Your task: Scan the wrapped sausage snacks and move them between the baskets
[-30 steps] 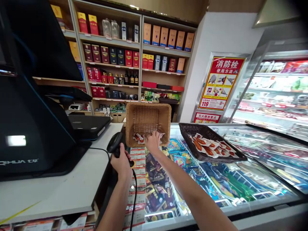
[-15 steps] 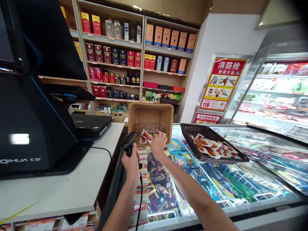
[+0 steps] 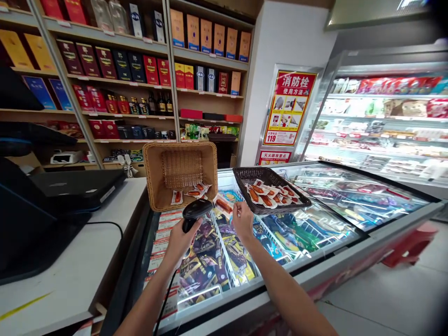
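Note:
My left hand (image 3: 182, 242) is wrapped round the grip of a black barcode scanner (image 3: 196, 211), whose cable hangs down past my wrist. In my right hand (image 3: 242, 218) is a packaged sausage (image 3: 224, 205), pinched by one end of its wrapper just right of the scanner head. Behind the scanner a tan wicker basket (image 3: 152, 177) stands tipped with its opening towards me, several wrapped sausages (image 3: 198, 190) lying inside. To the right, a dark brown woven tray (image 3: 275, 211) holds a pile of more wrapped sausages (image 3: 268, 196).
Basket and tray rest on a glass-topped chest freezer (image 3: 336, 228) filled with colourful packs. A white counter (image 3: 52, 247) with a black register machine (image 3: 21, 210) is on the left. Behind are shelves of boxes (image 3: 122, 65); a red stool (image 3: 409, 245) stands on the floor at right.
My right hand has come out of the tan basket, moving right with a packaged sausage. The scanner, still in my left hand, now points towards that package. The view has turned right.

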`<action>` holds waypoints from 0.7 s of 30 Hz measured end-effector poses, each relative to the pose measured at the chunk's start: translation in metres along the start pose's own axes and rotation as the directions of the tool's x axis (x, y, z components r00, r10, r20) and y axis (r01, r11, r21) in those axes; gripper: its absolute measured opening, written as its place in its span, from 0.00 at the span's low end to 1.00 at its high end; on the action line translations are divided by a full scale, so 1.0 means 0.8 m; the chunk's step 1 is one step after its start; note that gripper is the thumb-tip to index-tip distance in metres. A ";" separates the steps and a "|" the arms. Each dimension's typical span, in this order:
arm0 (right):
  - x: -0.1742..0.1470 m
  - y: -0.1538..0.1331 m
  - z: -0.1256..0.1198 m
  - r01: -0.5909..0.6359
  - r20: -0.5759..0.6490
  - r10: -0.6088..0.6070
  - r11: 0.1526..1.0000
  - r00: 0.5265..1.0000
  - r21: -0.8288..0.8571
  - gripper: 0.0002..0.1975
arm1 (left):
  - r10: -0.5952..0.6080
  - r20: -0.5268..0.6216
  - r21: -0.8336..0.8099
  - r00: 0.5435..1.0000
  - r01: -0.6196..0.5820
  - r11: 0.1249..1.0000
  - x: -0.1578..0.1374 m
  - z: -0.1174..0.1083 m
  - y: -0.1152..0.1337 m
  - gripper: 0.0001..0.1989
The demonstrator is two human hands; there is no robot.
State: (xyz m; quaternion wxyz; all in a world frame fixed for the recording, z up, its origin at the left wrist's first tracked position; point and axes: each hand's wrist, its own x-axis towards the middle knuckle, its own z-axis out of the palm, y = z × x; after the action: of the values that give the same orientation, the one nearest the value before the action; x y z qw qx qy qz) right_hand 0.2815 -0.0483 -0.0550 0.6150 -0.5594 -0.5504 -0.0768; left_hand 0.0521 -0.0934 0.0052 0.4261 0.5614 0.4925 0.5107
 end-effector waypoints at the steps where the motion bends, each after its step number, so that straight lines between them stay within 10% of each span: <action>1: 0.001 0.000 -0.001 -0.018 0.000 0.018 1.000 1.000 0.010 0.11 | 0.006 0.016 0.021 1.000 -0.006 1.000 0.000 0.001 -0.003 0.26; 21: 0.008 0.000 -0.007 -0.081 0.017 0.080 0.994 0.997 0.077 0.10 | 0.041 0.093 0.249 0.995 -0.063 0.967 0.000 0.005 -0.018 0.26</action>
State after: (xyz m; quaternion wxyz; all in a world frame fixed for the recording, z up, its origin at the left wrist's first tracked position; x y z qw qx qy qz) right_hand 0.2873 -0.0493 -0.0484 0.6351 -0.5572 -0.5343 -0.0266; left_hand 0.0547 -0.0912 -0.0093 0.3590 0.6452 0.5194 0.4302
